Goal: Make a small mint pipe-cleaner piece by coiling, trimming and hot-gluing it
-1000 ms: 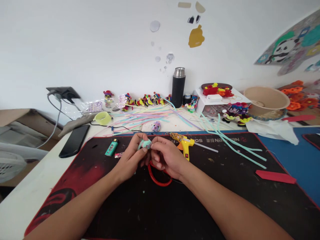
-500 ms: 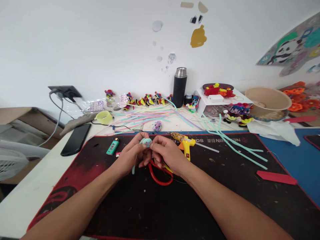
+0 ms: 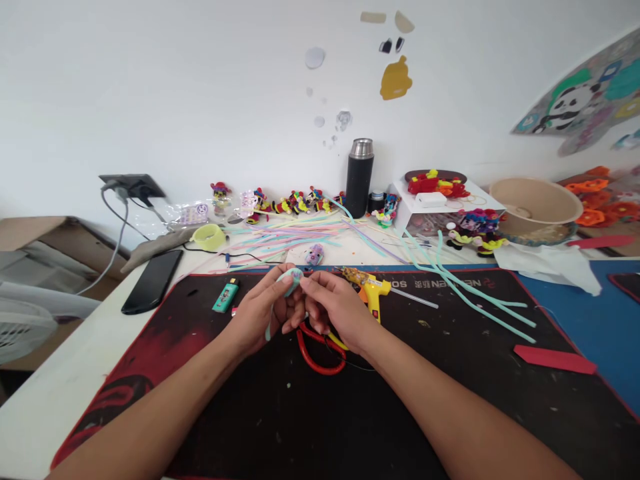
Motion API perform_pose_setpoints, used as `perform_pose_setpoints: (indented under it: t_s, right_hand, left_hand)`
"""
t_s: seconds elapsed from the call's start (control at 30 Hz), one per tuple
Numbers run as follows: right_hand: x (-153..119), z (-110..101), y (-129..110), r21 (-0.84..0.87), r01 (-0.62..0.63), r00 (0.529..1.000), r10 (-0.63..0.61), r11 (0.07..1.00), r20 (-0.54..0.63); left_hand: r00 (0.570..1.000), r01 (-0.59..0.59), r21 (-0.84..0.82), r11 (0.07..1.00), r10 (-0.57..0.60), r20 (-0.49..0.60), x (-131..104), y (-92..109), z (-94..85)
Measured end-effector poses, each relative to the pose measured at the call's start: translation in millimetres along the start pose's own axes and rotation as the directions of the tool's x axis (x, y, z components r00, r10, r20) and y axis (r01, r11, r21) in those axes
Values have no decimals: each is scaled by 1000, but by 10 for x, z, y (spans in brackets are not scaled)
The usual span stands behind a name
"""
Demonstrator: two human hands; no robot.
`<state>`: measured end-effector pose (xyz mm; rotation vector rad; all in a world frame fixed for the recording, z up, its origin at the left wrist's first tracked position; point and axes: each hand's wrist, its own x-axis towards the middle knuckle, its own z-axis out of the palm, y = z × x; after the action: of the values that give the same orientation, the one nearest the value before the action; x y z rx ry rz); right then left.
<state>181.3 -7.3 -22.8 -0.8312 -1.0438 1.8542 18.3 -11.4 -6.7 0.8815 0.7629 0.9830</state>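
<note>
My left hand (image 3: 264, 305) pinches a small mint-green fuzzy piece (image 3: 289, 281) with a purple patch on it, and a mint strip hangs below the fingers. Close beside it on the right, my right hand (image 3: 331, 301) is closed, with thumb and fingertips at the piece's right edge. Red-handled scissors (image 3: 320, 367) lie on the dark mat just under the hands, their blades hidden. Right of my right hand is a yellow glue gun (image 3: 373, 293) with a clear stick at its back. A small purple figure (image 3: 315, 255) lies behind the hands.
A teal lighter (image 3: 226, 295) and a black phone (image 3: 152, 281) lie to the left. Pastel strips (image 3: 300, 233), a black bottle (image 3: 360, 179) and colourful figures (image 3: 300, 202) line the back. Mint strips (image 3: 470, 290) and a red piece (image 3: 554, 359) are on the right.
The mint piece has tilted up between my fingertips, showing more of its surface and the purple patch. The whole view has shifted slightly.
</note>
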Motion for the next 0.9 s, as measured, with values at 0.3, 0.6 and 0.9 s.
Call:
perform_pose_setpoints:
  t_s: [0.3, 0.6, 0.9]
  right_hand:
    - [17, -7, -20, -32, 38, 997, -40, 999, -72]
    - [29, -17, 13, -18, 24, 997, -25, 1000, -76]
    - [17, -27, -31, -9, 28, 996, -29, 1000, -86]
  left_hand:
    - [999, -13, 12, 1000, 13, 35, -10, -11, -12]
    - [998, -9, 36, 999, 7, 54, -6, -45, -19]
    - [995, 11, 27, 1000, -14, 94, -20, 34, -1]
